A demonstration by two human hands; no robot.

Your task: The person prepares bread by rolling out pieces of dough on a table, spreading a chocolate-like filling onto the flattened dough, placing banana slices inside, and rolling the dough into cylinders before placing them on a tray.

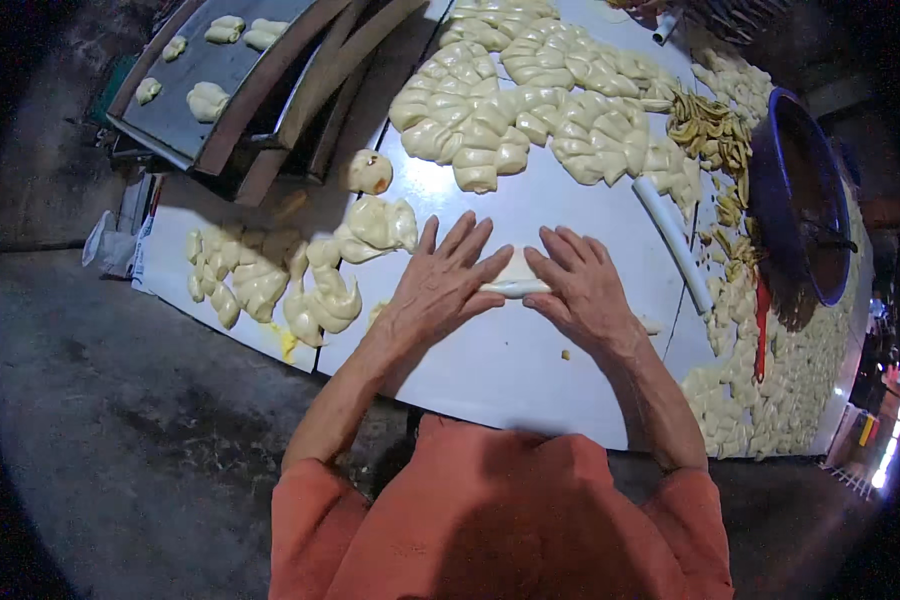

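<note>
Both my hands lie palm down on the white table, fingers stretched out and a little spread. Between them is a short whitish roll (516, 289) with a pale flap of dough behind it; whether the roll is dough or a smooth roller I cannot tell. My left hand (448, 272) touches its left end with the thumb side. My right hand (582, 283) meets its right end; both palms hide part of it. To the left sit loose lumps of glossy dough (378, 228) and a round dough piece (370, 172) with an orange-brown spot.
Overlapping dough pieces (460, 110) cover the far table. At right are a white tube (673, 245), brown-yellow slices (710, 130), a blue-purple basin (773, 170), a red utensil (762, 330) and many small dough pieces (760, 410). A tray (175, 85) with dough pieces stands far left.
</note>
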